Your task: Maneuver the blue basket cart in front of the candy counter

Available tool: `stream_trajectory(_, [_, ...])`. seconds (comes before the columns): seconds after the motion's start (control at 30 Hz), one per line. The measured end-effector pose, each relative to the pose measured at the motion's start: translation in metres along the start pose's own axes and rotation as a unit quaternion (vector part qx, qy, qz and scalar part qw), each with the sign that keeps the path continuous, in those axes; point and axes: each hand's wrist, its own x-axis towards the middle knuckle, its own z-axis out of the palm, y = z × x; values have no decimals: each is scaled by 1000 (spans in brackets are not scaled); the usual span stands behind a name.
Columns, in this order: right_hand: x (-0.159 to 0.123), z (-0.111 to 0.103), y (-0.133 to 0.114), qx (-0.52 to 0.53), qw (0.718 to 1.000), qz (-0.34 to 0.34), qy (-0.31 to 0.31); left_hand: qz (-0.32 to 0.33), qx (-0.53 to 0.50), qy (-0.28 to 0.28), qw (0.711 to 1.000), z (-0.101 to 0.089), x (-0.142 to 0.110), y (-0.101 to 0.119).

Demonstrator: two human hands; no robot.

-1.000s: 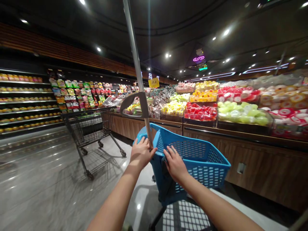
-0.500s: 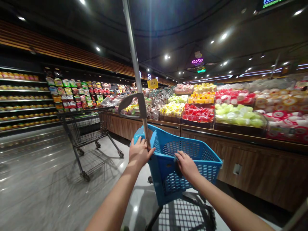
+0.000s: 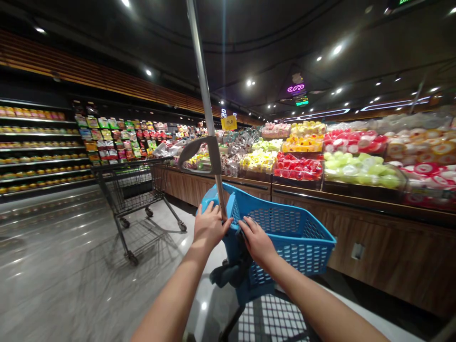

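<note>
A blue plastic shopping cart (image 3: 295, 228) with perforated walls stands in front of me. My left hand (image 3: 210, 225) is closed over its near left corner, fingers on the blue edge and thumb by the foot of a metal pole (image 3: 203, 71). A grey loop-shaped handle (image 3: 201, 156) is fixed to that pole. Beside it, my right hand (image 3: 258, 240) is closed at the near rim on a limp dark cloth (image 3: 231, 271). The cloth hangs down outside the basket, and its exact kind does not show.
A black wire shopping cart (image 3: 138, 187) is parked to the left on the shiny floor (image 3: 53, 280). Ahead and right runs a wood-panelled fruit stand (image 3: 302, 204) with wrapped fruit (image 3: 363, 171) and a yellow price sign (image 3: 229, 122). Stocked shelves (image 3: 39, 152) line the far left.
My right hand has moved left along the near rim, close to my left hand. The dark cloth has swung left with it. My left hand keeps its place on the corner.
</note>
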Motion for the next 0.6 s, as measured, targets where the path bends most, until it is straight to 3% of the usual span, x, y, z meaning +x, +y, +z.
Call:
stream_trajectory(0.23, [-35,-7,47,-22,1000,-7,-16,-4,-2,-2,1000,0,0,0])
stream_trajectory(0.33, [-45,-8,54,-27,1000,9,-6,-3,-10,-4,1000,-1,-1,0])
stream_trajectory(0.43, [-40,-8,42,-20,999,41,11,1,-9,1,1000,-1,-1,1])
stream_trajectory(0.6, [-11,-4,-2,7,998,50,37,4,-2,18,1000,1,0,1])
